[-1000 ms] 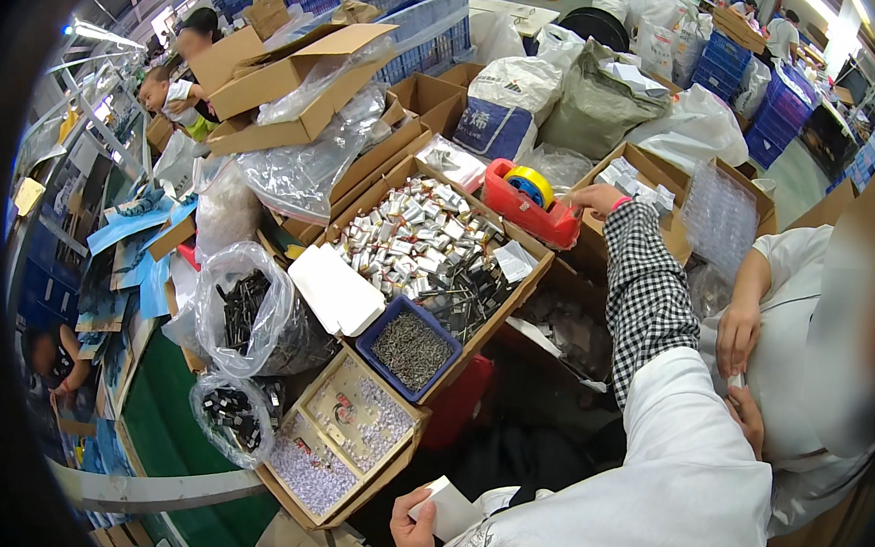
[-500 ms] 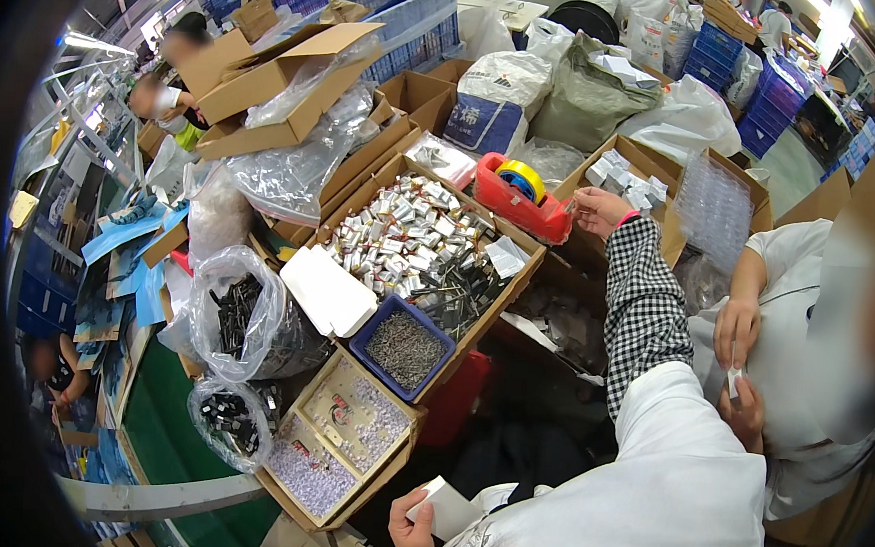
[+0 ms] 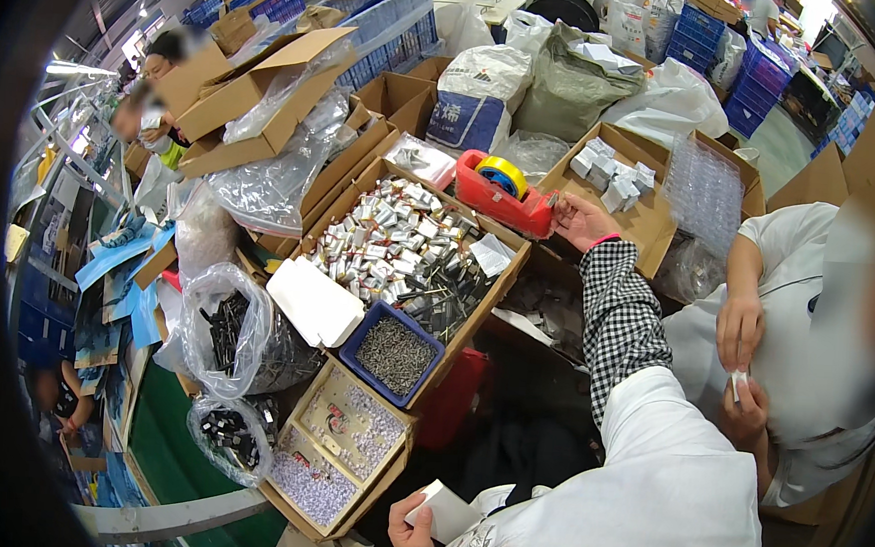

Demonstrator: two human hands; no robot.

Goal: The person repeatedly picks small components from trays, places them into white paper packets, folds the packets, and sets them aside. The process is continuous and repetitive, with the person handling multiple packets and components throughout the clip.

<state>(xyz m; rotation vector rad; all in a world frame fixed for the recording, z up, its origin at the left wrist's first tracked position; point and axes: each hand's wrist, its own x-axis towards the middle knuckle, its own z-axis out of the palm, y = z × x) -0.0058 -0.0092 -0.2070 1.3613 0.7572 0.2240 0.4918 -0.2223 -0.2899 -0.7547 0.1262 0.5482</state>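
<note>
A small plain white box (image 3: 446,513) is in my left hand (image 3: 413,535), at the lower middle, with thumb and fingers closed round one end. My right hand (image 3: 583,222) reaches forward to the cutting end of a red tape dispenser (image 3: 507,196), which carries a yellow-cored roll of tape (image 3: 501,176). Thumb and forefinger are drawn together there; any tape between them is too small to make out. The dispenser lies at the far right corner of a carton (image 3: 514,270) holding many small silver-white parts (image 3: 385,235) with wires.
A blue tray of screws (image 3: 392,355) and a wooden tray of tiny pale pieces (image 3: 299,436) stand nearer me. Bags of black parts (image 3: 228,336) are on the left. Behind my right hand is a carton of small white boxes (image 3: 612,174). A co-worker's hands (image 3: 743,362) hold a small white piece.
The whole view has shifted slightly. My right hand sits a little lower against the dispenser's end. My left hand keeps its hold on the white box.
</note>
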